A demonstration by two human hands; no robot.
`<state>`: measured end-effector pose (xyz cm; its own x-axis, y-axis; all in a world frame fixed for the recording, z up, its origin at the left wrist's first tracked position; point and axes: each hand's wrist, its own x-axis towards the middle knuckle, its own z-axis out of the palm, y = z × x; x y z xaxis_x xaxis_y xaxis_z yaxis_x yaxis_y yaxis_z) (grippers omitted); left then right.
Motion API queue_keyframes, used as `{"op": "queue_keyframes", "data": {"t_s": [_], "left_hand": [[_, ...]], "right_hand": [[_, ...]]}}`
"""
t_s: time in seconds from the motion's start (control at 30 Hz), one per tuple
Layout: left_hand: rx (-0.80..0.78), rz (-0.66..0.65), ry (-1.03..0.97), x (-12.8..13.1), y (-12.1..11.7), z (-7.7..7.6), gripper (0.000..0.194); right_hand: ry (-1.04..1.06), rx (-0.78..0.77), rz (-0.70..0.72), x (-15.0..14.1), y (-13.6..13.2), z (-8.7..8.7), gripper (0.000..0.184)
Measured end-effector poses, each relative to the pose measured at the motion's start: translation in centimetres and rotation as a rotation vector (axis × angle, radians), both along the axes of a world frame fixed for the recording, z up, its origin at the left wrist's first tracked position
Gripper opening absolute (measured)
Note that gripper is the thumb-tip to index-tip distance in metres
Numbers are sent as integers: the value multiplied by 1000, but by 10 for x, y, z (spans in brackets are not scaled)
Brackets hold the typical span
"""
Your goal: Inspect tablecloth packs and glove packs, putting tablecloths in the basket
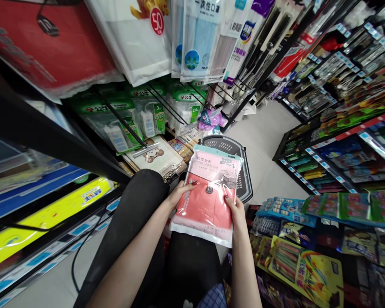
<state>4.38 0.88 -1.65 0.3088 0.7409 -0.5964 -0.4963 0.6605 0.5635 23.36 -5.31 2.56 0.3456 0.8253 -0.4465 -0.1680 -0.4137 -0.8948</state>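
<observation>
1. here it is, the pink tablecloth pack (208,214), held in front of the bent legs (139,214), printed front turned up to the wearer, presumably so the label can be read.
2. left hand (179,193) on the left edge: thumb laid on the front, the other fingers mostly hidden behind, grasping the pack.
3. right hand (238,209) matches it on the opposite edge, fingers grasping too; one grip per side probably stops the soft, slippery film from sagging.
4. just beyond the pack, partly covered by it, the grey shopping basket (247,182) sits on the floor (263,149), near enough, i'd judge, to be reached without standing.
5. up top, the face mask packs (200,38) hang face-out, likely so shoppers can read them; below, the power strip packs (150,119) hang near the metal hooks (125,124).
6. does the pack's lower edge touch the legs? it overlaps them from here, but i cannot tell.
</observation>
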Motion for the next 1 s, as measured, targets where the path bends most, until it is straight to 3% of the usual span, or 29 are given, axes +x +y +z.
{"op": "queue_keyframes", "data": {"t_s": [0.63, 0.83, 1.0], "left_hand": [[94, -17, -22, -3, -2, -10, 42], [177, -137, -95, -4, -4, 3, 33], [209, -127, -105, -3, -4, 5, 31]], "right_hand": [[-136, 99, 72, -2, -2, 12, 36], [-152, 94, 65, 3, -3, 15, 34], [-226, 148, 66, 4, -1, 21, 34]]}}
